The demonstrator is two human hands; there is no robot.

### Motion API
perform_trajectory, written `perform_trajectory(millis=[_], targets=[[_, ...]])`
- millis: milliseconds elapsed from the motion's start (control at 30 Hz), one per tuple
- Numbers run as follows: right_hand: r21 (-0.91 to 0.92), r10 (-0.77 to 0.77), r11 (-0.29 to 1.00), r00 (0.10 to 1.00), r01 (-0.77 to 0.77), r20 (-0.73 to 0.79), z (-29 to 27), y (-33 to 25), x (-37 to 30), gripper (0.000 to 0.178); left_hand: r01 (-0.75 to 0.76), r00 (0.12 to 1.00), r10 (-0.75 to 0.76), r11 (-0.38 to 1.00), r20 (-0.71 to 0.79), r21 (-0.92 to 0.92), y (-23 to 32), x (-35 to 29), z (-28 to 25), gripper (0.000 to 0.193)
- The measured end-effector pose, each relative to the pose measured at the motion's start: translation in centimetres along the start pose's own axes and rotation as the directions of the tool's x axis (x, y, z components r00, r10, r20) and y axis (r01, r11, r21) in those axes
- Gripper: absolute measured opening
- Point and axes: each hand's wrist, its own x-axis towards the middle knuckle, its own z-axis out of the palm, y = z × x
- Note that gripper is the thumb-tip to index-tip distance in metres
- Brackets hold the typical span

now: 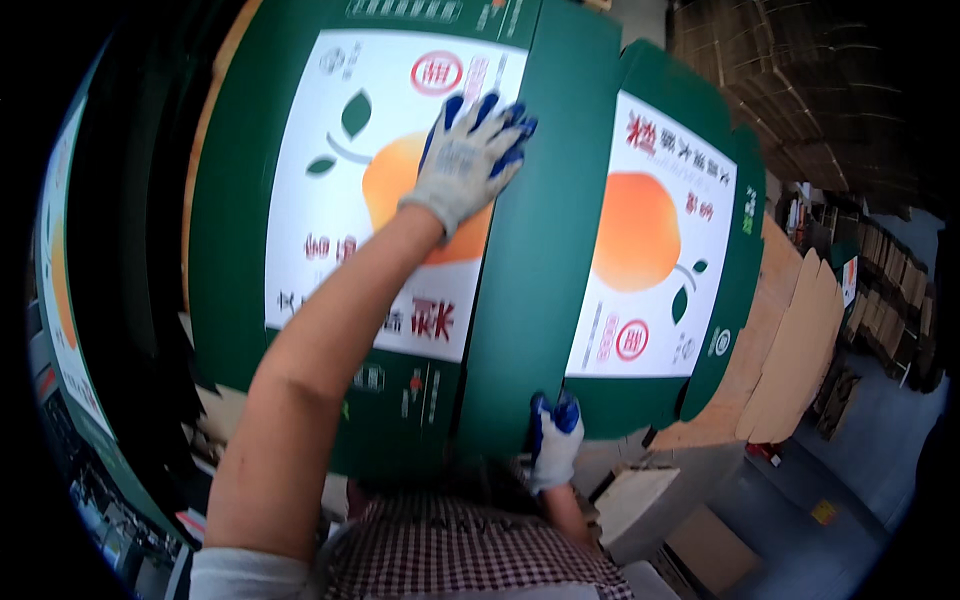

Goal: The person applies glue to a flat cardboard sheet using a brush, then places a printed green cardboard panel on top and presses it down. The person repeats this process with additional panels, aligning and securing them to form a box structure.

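Observation:
A large green cardboard box sheet (545, 230) lies flat before me, printed with two white panels that each bear an orange-yellow pear and green leaves. Creases and slots divide it into sections. My left hand (465, 165), in a white work glove with blue-coated fingers, rests flat on the left panel, over part of its pear. Its fingers are spread. At the near edge of the sheet, by a slot, my right hand (556, 440) wears a matching glove. Its fingers are closed on that edge; their undersides are hidden.
Brown cardboard (790, 340) juts out under the sheet's right side. Stacks of flattened cardboard (790, 80) stand at the far right, with more bundles (890, 290) beyond. Dark machinery (130, 230) runs along the left, beside another printed sheet (65, 270). Grey floor (780, 520) shows lower right.

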Motion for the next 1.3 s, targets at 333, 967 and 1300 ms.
perform_trajectory(millis=[333, 967, 1300], targets=[[-0.037, 0.032, 0.999, 0.999, -0.033, -0.04, 0.7, -0.9, 0.4, 0.031, 0.074, 0.992, -0.091, 0.981, 0.087, 0.181, 0.4, -0.2, -0.5, 0.041], [-0.21, -0.033, 0.978, 0.995, 0.013, -0.09, 1.7, -1.7, 0.4, 0.033, 0.097, 0.985, -0.129, 0.964, 0.113, 0.249, 0.8, 0.0, -0.6, 0.04], [-0.38, -0.056, 0.925, 0.995, 0.019, -0.086, 2.1, -2.3, 0.5, 0.028, 0.098, 0.986, -0.126, 0.968, 0.111, 0.23, 0.8, 0.1, -0.3, 0.04]])
